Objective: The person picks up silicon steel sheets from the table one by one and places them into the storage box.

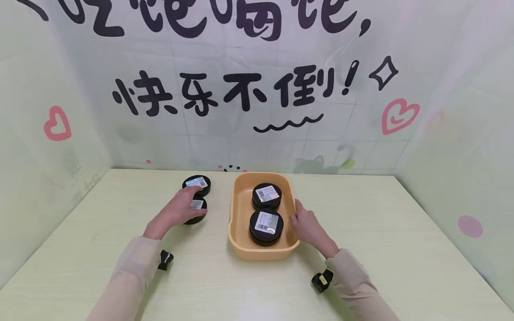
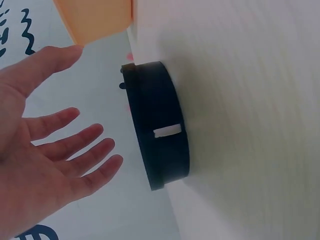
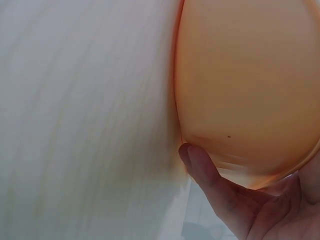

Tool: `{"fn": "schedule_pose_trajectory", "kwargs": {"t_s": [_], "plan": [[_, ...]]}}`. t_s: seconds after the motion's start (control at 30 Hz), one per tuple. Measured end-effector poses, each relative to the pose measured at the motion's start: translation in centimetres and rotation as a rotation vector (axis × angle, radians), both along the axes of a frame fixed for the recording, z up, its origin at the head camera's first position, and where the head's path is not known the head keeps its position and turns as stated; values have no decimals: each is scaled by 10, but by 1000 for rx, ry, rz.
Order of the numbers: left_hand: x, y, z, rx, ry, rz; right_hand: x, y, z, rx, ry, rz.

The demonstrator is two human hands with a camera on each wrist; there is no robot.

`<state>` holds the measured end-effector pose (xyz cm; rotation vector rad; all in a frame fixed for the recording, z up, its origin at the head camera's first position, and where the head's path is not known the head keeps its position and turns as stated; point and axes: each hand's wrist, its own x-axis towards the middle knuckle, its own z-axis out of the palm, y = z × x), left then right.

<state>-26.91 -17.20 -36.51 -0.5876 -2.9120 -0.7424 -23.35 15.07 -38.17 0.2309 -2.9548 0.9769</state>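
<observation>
My left hand [image 1: 179, 207] reaches over two round black tins on the table, a far tin [image 1: 202, 187] and a near tin [image 1: 198, 214], each with a pale label on top. In the left wrist view, the fingers [image 2: 95, 150] are spread and a gap separates them from a black tin [image 2: 157, 125]. My right hand [image 1: 310, 225] grips the right side of an orange plastic bin [image 1: 265, 254]. Its thumb [image 3: 200, 162] presses the outer wall; the other fingers are partly hidden at the rim. Inside the bin sit a far black tin [image 1: 267, 195] and a near black tin [image 1: 266, 226], labels up.
The pale wood-grain table [image 1: 225, 290] is bounded by a printed back sheet [image 1: 221, 147] and side sheets. Black wrist devices, one [image 1: 165, 260] at the left wrist and one [image 1: 322, 280] at the right, hang below the sleeves.
</observation>
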Motion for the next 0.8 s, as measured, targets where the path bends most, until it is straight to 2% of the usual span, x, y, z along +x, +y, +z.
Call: {"fn": "schedule_pose_trajectory", "kwargs": {"t_s": [0.2, 0.43, 0.63, 0.8], "plan": [[-1, 1, -4, -19, -50, 43, 1, 0, -1, 4, 48, 18], [-5, 1, -7, -21, -103, 87, 1, 1, -1, 8, 48, 14], [-7, 3, -7, -57, -145, 134, 1, 0, 0, 4, 42, 7], [-8, 6, -6, -111, -150, 179, 1, 0, 0, -1, 31, 5]]}}
